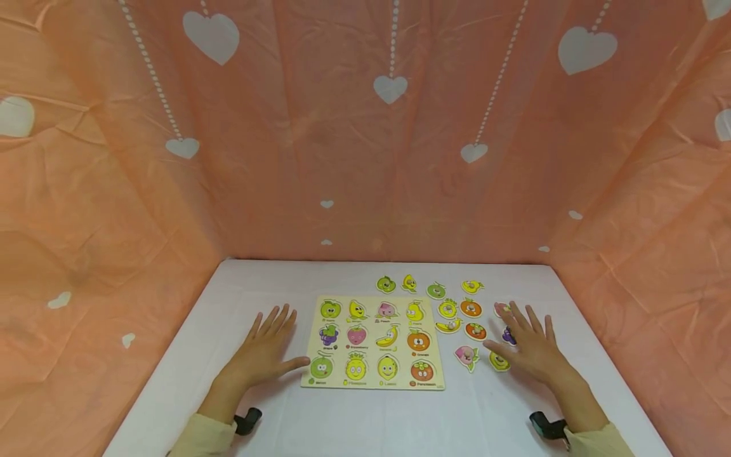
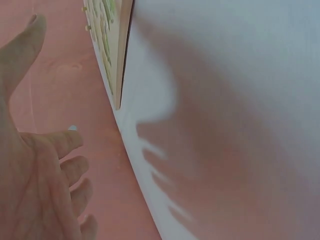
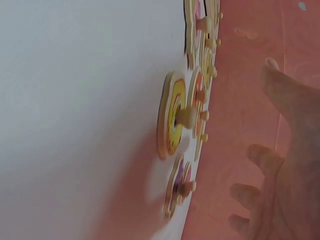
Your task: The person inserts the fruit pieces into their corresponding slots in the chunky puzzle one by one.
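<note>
Cream, rectangular, fruit-printed board (image 1: 371, 354): lying between your hands on the white table (image 1: 371, 422), seemingly holding no fitted pieces.
Knobbed wooden fruit-shaped pieces (image 1: 471, 308): lying loose beyond and rightward, apparently all remaining.
Left hand (image 1: 264, 350): hovering spread, gripping nothing.
Right hand (image 1: 537, 350): hovering over pieces, grasping nothing.

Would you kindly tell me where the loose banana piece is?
In the head view, the banana piece lies right of the puzzle board, below the pineapple piece.
</note>
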### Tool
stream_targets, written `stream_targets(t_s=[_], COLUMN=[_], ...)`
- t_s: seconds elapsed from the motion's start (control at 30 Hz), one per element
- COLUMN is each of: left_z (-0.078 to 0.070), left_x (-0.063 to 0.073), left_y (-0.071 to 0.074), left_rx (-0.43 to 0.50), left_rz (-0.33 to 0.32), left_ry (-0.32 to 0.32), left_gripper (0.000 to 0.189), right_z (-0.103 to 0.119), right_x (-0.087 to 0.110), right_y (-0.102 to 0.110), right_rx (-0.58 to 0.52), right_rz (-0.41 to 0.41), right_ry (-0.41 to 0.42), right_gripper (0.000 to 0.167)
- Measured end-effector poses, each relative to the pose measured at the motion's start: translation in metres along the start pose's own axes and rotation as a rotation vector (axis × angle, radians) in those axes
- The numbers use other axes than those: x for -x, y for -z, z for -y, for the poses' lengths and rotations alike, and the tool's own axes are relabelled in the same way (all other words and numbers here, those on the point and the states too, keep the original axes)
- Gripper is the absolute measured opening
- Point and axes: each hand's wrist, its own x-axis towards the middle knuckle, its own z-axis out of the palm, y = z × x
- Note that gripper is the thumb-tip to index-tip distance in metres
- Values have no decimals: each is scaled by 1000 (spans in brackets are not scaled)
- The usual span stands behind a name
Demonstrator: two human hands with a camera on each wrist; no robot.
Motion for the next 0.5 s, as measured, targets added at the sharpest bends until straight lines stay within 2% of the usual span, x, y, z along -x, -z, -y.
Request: stream_targets(t_s=[0.27, 0.5], left_z=[-6, -11], left_x=[-4, -7], left_y=[-8, -14], left_rx=[-11, 7], left_rz=[38, 118], left_ry=[-37, -31], left_gripper=[110, 113], right_z=[15, 29], right_x=[-11, -24], right_y=[-7, -13], right_rx=[9, 4], right_rz=[2, 6], right_ry=[37, 69], right_gripper=[94, 93])
